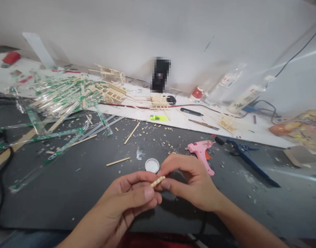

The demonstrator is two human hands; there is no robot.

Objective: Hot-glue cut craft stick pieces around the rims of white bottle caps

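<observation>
A small pale wooden piece with several ridges (158, 181) is held between both hands above the dark table. My left hand (137, 193) pinches its left end between thumb and fingers. My right hand (190, 181) has its thumb and index finger closed at the right end of the piece. Just beyond the fingers lies a small round white lid (152, 165). To the right of it, a pink glue gun (201, 151) rests on the table, partly behind my right hand.
Wrapped sticks (62, 96) are piled at the left. Small wooden models (112, 93) stand along the white strip (251, 132). Blue-handled pliers (251, 162) lie at the right. Loose sticks (118, 162), wood bits and a yellow highlighter (158, 117) lie ahead.
</observation>
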